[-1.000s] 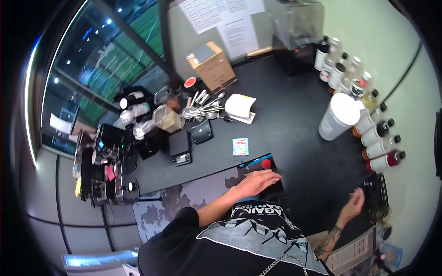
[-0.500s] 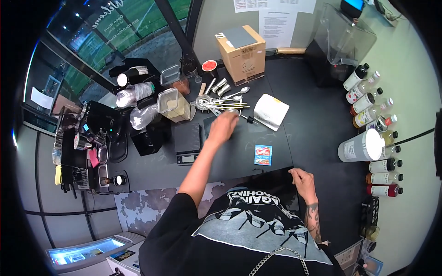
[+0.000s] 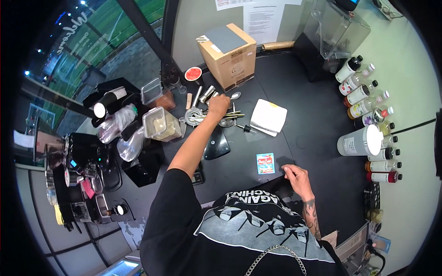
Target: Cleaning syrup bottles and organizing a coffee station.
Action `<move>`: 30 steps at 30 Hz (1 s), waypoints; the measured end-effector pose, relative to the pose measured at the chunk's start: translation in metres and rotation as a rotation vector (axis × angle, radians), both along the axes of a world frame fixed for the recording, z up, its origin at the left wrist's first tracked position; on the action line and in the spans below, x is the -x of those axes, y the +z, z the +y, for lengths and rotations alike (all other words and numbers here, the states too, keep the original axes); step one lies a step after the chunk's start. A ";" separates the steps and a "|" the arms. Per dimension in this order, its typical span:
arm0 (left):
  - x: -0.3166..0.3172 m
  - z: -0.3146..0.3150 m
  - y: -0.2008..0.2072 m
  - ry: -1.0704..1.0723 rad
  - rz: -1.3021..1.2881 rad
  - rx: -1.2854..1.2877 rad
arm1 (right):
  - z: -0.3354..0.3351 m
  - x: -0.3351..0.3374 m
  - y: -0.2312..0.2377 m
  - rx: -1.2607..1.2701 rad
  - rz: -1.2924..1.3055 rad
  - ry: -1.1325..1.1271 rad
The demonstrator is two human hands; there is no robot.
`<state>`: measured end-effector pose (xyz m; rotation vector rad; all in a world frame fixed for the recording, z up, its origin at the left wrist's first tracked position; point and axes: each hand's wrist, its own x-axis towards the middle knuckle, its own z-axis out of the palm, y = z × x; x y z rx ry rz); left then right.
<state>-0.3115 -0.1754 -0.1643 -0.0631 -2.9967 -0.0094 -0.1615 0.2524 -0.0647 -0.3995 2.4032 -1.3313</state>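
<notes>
My left hand [image 3: 218, 106] reaches across the counter into a cluster of bar tools, its fingers curled downward. What they close on, if anything, is hidden beneath the hand. A metal spoon [image 3: 235, 95] has its bowl just right of the fingers, and metal jiggers [image 3: 209, 94] stand right behind them. Beside the wrist lie a coil-rimmed strainer [image 3: 195, 116] and several thin straw-like sticks [image 3: 237, 114]. My right hand [image 3: 299, 181] hovers by the counter's near edge, fingers loosely folded with nothing visible in them. Left of it lies a blue-and-red sachet [image 3: 265, 163].
A white pouch [image 3: 269, 117] and a black-capped pourer [image 3: 246, 128] lie mid-counter. Under my left forearm are a flat dark slab [image 3: 216, 143] and a scale [image 3: 197, 175]. A cardboard box [image 3: 235, 62] stands behind; bottles [image 3: 357, 94] and a white tub [image 3: 354, 141] line the right.
My left hand has moved farther back, from beside the sticks to the spoons and jiggers. My right hand has come slightly closer to the sachet. The whole view has shifted and turned.
</notes>
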 end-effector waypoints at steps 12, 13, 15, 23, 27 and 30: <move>-0.016 0.036 0.094 0.146 0.040 -0.797 | -0.004 -0.006 0.004 0.061 -0.065 -0.134; -0.025 0.044 0.097 0.108 0.036 -1.006 | -0.009 -0.006 0.002 0.064 -0.066 -0.153; -0.048 0.081 0.105 0.065 -0.056 -1.248 | -0.017 -0.001 -0.007 0.245 -0.006 -0.182; -0.133 0.217 0.083 -0.076 -0.360 -1.892 | -0.029 0.007 0.005 0.379 -0.093 -0.206; -0.144 0.229 0.076 -0.097 -0.350 -1.579 | 0.015 0.009 0.008 0.284 -0.097 -0.283; -0.152 0.224 0.068 -0.025 -0.477 -1.564 | 0.073 0.016 0.025 0.198 0.057 -0.482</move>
